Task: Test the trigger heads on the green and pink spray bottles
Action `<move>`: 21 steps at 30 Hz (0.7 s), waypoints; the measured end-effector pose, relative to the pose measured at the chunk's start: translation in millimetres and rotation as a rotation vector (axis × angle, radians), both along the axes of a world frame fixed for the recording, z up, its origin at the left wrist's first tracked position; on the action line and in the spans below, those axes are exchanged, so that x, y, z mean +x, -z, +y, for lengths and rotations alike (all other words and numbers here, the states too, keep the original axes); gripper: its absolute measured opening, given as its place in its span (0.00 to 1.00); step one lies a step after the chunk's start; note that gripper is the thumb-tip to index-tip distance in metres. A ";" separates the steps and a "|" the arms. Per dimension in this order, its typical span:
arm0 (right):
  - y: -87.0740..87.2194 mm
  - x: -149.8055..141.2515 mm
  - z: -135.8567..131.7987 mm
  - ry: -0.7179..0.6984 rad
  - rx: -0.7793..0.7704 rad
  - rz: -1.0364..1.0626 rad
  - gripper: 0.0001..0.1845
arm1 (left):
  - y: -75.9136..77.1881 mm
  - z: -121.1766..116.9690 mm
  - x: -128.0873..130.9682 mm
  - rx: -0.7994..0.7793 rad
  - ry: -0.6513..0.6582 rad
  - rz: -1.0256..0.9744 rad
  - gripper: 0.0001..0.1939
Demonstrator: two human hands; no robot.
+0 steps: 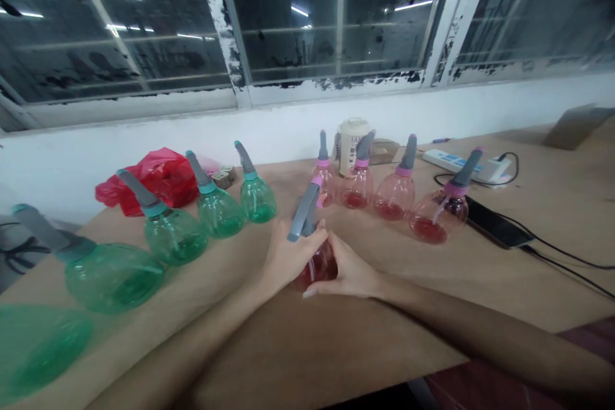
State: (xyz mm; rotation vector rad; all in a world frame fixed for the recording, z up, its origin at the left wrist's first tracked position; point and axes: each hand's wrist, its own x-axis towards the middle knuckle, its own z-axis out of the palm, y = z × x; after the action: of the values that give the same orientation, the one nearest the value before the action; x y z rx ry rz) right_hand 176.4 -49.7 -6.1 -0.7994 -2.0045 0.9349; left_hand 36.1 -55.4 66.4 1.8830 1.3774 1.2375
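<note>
A pink see-through spray bottle with a grey spray head and pink collar stands at the middle of the table, red liquid inside. My left hand is closed around its upper part, just below the grey head. Around the body on the other side wraps my right hand, its thumb stretched across the front. My fingers hide much of the bottle. Behind it is a row of similar pink bottles, each with a little red liquid. On the left runs a row of green bottles with grey heads.
A red plastic bag lies at the back left. By the wall stands a white cup-like container. To the right are a white power strip, a black phone with cables, and a cardboard piece.
</note>
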 end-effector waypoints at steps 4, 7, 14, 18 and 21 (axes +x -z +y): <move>-2.8 -0.4 -1.2 -0.021 0.023 0.030 0.49 | 3.5 3.9 -1.8 0.009 0.035 -0.018 0.05; -4.2 0.1 -1.6 -0.012 0.012 0.021 0.53 | 4.9 5.7 -1.9 0.010 0.028 -0.040 0.05; -2.0 0.7 -2.2 -0.019 -0.021 0.018 0.54 | 4.5 5.6 -1.7 -0.041 0.036 -0.071 0.06; -1.0 0.6 -0.4 -0.013 -0.002 0.006 0.56 | 1.2 4.2 -1.3 -0.061 0.054 -0.036 0.06; -1.3 0.9 0.3 -0.029 0.014 0.012 0.59 | -2.0 4.2 -0.7 -0.034 0.068 -0.003 0.05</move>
State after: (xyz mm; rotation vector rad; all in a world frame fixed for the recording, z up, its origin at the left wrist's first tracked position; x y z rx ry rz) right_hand 177.3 -49.4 -4.8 -0.7573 -2.0143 0.9388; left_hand 35.5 -51.2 68.4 1.8880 1.3143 1.1758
